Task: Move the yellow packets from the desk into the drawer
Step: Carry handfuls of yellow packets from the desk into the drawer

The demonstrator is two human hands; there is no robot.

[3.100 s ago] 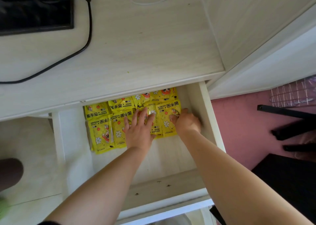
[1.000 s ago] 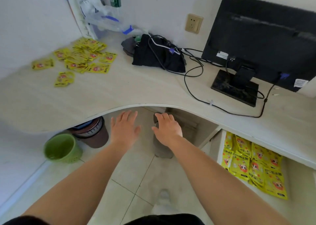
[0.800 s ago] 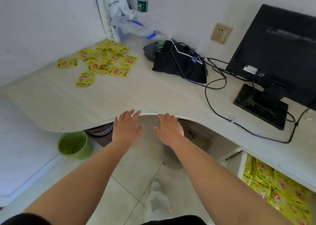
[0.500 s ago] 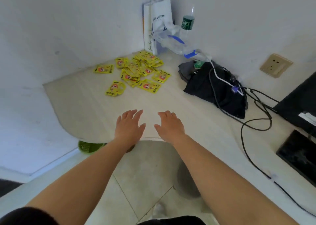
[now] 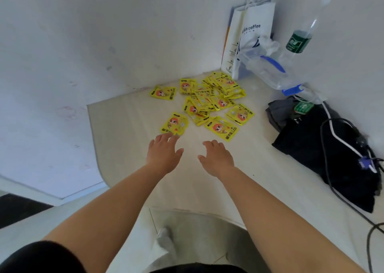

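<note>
Several yellow packets [image 5: 207,100] lie scattered in a loose pile near the back corner of the pale desk [image 5: 128,139]. The nearest packet [image 5: 175,124] lies just beyond my left fingertips. My left hand [image 5: 163,154] is stretched over the desk with fingers extended, holding nothing. Beside it, my right hand [image 5: 217,157] is held out palm down with relaxed fingers, also holding nothing, a short way before another packet [image 5: 222,128]. The drawer is out of view.
A white paper coffee bag [image 5: 252,35] leans in the corner next to a clear plastic bag [image 5: 264,69] and a water bottle [image 5: 299,40]. A black bag [image 5: 324,148] with cables [image 5: 342,131] lies at the right. White walls close in the left and back.
My hands have left the drawer and come over to the desk corner. Both now reach above the desktop, close to the pile of packets, and the drawer has gone out of view.
</note>
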